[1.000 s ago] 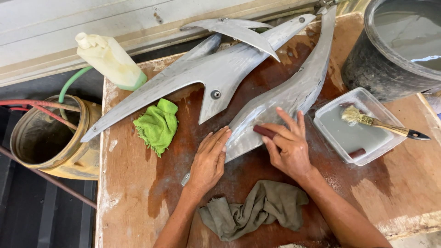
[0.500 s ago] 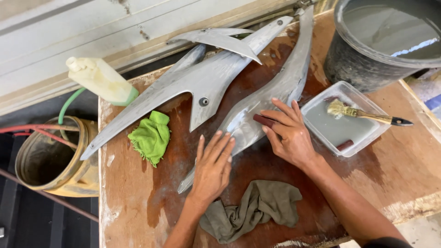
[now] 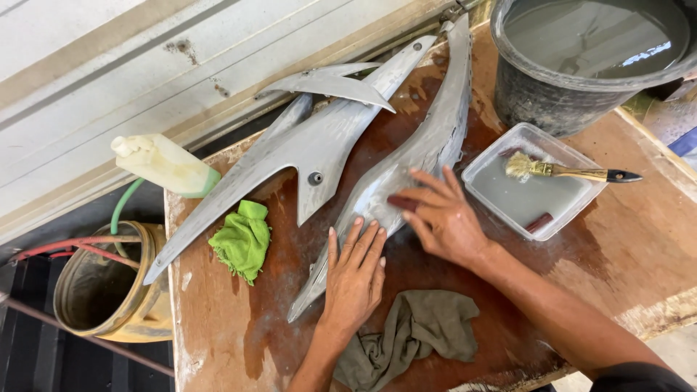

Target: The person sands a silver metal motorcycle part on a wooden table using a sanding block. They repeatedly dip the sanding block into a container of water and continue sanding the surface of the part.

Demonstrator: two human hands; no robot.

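A long curved grey panel [image 3: 428,145] lies on the wet brown wooden table [image 3: 639,239]. My left hand [image 3: 356,276] lies flat, fingers spread, pressing the panel's lower narrow end. My right hand [image 3: 439,214] presses a small dark red sanding block [image 3: 401,202] against the panel's middle. A second, larger grey panel [image 3: 305,156] lies to the left, with a third grey piece [image 3: 330,83] on top of it.
A green cloth [image 3: 243,239] and an olive rag [image 3: 414,330] lie on the table. A clear tub [image 3: 534,196] of grey water holds a paintbrush [image 3: 566,171]. A black bucket [image 3: 581,54] stands top right. A pale plastic bottle [image 3: 163,165] and a yellow bucket [image 3: 109,290] are at left.
The view has shifted, so everything sits lower and more to the right. My right hand has slid the block slightly along the panel; my left hand has moved down toward the panel's narrow end.
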